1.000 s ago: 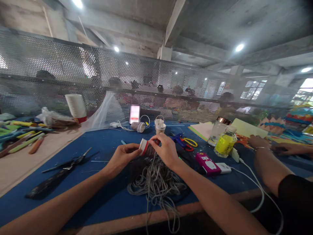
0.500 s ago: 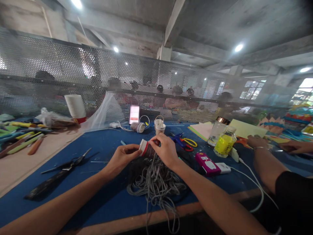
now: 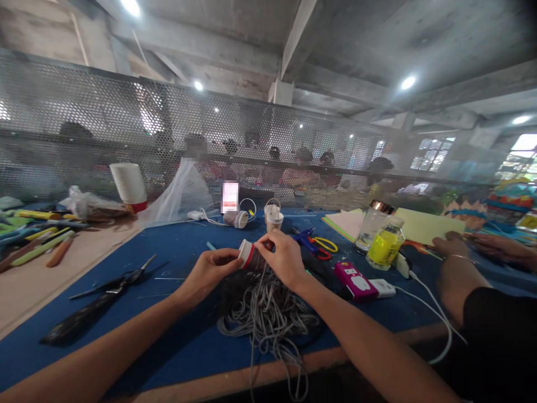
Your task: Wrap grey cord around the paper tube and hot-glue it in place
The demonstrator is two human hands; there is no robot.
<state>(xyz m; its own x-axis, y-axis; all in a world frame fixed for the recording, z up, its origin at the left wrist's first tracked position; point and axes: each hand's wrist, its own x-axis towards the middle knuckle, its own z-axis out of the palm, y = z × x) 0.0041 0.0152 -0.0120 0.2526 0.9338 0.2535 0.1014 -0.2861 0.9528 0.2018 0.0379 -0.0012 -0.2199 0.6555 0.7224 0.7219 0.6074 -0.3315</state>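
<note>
Between my two hands a small paper cup [image 3: 247,253] lies tilted on its side, white at the rim with a red band and grey-brown cord wrapped round its body. My left hand [image 3: 213,267] is closed on the rim end, thumb and fingers pinching it. At the wrapped end my right hand [image 3: 283,258] pinches the cord against the cup; its fingertips partly hide that end. A loose heap of grey cord [image 3: 268,313] lies beneath my hands, with strands hanging over the table's front edge.
Black-handled scissors [image 3: 104,296] lie at left, near a stack of paper cups [image 3: 129,187]. A glue gun [image 3: 306,239], yellow-handled scissors [image 3: 326,245], a magenta power bank [image 3: 356,281] and jars [image 3: 384,243] stand right. Another person's hand [image 3: 453,246] holds yellow paper [image 3: 428,226].
My hands and the cup stay almost in place. At the right, the other person's hands have shifted slightly to the right along with the yellow paper.
</note>
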